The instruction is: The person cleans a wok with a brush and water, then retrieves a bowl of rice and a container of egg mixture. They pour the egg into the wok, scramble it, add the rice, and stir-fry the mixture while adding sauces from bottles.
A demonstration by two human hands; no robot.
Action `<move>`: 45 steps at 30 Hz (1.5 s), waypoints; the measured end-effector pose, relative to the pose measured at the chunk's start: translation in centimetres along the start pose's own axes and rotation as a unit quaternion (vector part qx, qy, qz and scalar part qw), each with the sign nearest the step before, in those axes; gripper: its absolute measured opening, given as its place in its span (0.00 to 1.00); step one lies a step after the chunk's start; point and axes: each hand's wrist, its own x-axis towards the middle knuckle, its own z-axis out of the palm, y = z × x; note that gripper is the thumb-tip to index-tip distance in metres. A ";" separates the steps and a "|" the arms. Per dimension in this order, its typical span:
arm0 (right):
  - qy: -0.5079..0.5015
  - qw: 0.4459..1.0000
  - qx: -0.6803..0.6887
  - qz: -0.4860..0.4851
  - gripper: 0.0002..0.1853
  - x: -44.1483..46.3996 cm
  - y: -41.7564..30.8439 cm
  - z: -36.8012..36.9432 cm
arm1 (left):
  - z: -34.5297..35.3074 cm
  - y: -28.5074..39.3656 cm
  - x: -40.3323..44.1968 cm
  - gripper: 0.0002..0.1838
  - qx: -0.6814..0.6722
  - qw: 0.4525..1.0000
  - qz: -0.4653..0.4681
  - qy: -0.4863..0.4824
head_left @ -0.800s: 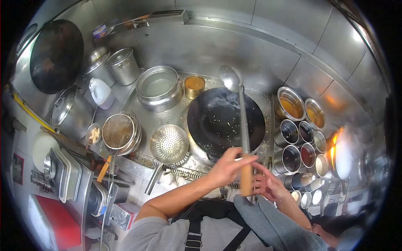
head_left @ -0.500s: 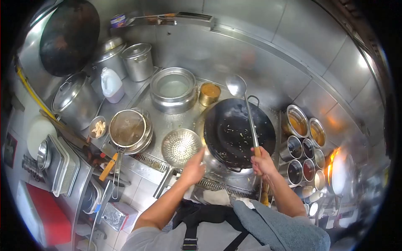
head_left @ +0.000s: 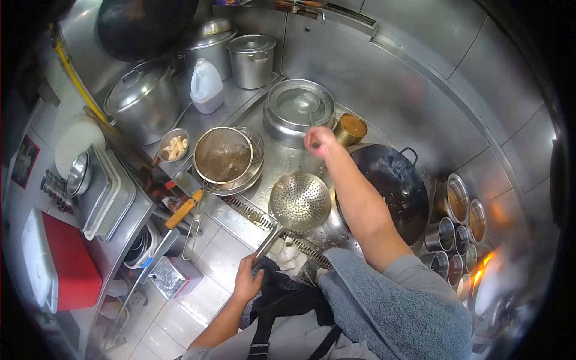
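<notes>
My right hand (head_left: 320, 141) is closed round the handle of a long ladle (head_left: 307, 103). The ladle's bowl is in the cloudy liquid of a round metal pot (head_left: 270, 123) on the stove. Down at the counter's front edge, my left hand (head_left: 247, 278) has its fingers at the handle end of a perforated strainer (head_left: 300, 202), which lies bowl up on the stovetop. Under my right forearm sits a black wok (head_left: 393, 186) with small bits of food in it. A tin can (head_left: 350, 128) of brown contents stands between pot and wok.
Mesh sieves (head_left: 224, 155) rest on a pot at the left, beside a small bowl of pale pieces (head_left: 174, 146). A plastic jug (head_left: 206, 87) and lidded pots stand behind. Several seasoning containers (head_left: 457, 199) line the right side, near a flame (head_left: 483, 267).
My right hand has swung the ladle from over the wok into the pot of liquid. My left hand has dropped from beside the strainer's bowl to its handle. The view has turned right.
</notes>
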 end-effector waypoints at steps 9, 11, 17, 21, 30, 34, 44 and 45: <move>-0.172 0.864 0.472 0.021 0.05 -6.6 -3.7 -2.0 | -1.9 1.7 3.4 0.23 -0.020 0.998 0.034 -0.039; -0.199 0.850 0.488 0.016 0.06 -10.0 -4.8 -4.2 | -1.0 2.2 4.8 0.22 -0.026 0.996 0.051 -0.073; -0.166 0.892 0.418 -0.047 0.05 -22.1 -7.3 -11.0 | 5.9 -1.1 6.6 0.33 0.052 0.981 0.103 -0.158; -0.089 0.943 0.321 -0.026 0.06 -28.2 -7.3 -18.2 | 11.0 -4.0 5.7 0.44 0.115 0.980 0.114 -0.114; 0.119 0.992 0.042 -0.030 0.09 -43.6 -2.4 -31.0 | 14.3 -4.2 4.9 0.43 0.137 0.988 0.042 -0.063; 0.136 0.982 -0.127 -0.039 0.35 -50.0 0.4 -33.6 | 12.5 -3.1 5.7 0.51 0.125 0.988 0.017 -0.086; 0.184 0.844 -0.472 -0.178 0.44 -49.7 22.3 -39.0 | 2.9 -9.2 7.0 0.31 0.139 0.959 -0.196 -0.147; 0.177 0.843 -0.478 -0.173 0.45 -49.0 22.1 -38.2 | 3.1 -8.0 6.5 0.28 0.035 0.945 -0.268 -0.183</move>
